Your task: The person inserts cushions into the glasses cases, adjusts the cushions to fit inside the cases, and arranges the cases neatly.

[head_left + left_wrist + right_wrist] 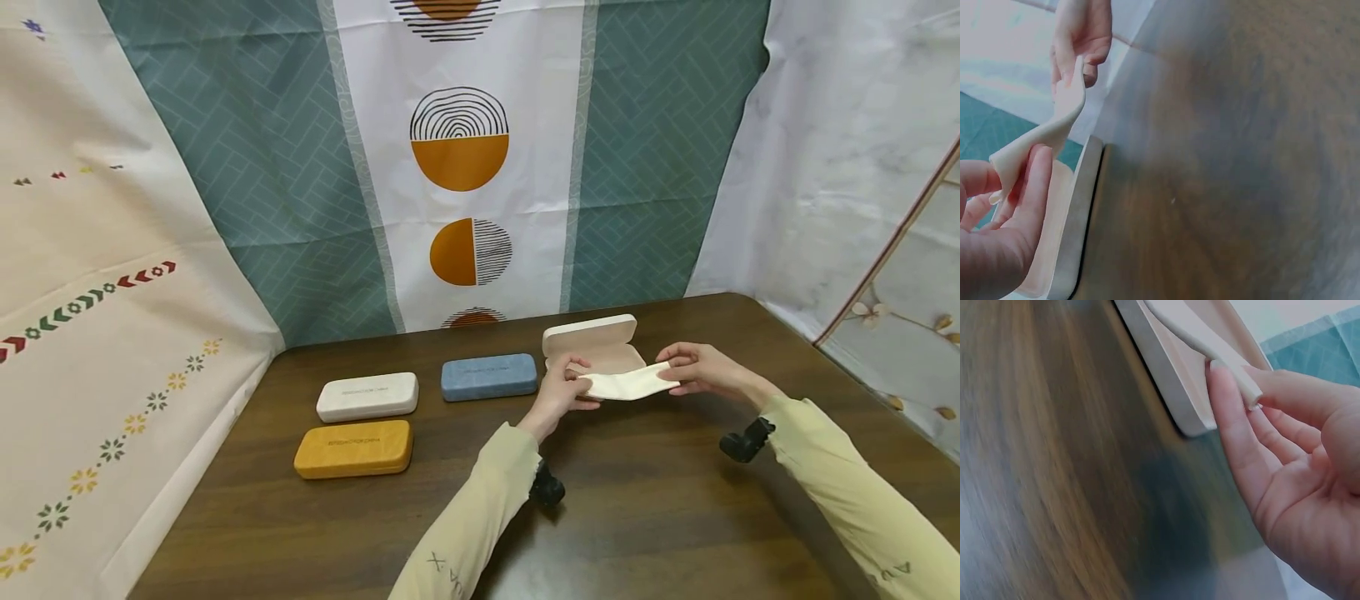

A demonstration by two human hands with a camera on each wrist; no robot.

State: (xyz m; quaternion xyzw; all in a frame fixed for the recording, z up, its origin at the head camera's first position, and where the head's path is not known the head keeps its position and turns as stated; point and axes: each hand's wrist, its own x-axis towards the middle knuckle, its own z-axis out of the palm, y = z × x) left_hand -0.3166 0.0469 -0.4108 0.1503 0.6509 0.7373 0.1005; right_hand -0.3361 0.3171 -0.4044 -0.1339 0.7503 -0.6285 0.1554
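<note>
A folded cream cloth is stretched between my two hands, just in front of an open glasses case with a pale pink lining. At the cloth's left end, my left hand pinches it between thumb and fingers. My right hand pinches the other end in the same way. In the left wrist view the cloth twists a little along its length, above the case's rim. The right wrist view shows the cloth's end between thumb and fingertips, over the case wall.
To the left on the brown wooden table lie three closed glasses cases: a blue one, a white one and a yellow one. A patterned curtain hangs behind the table's back edge.
</note>
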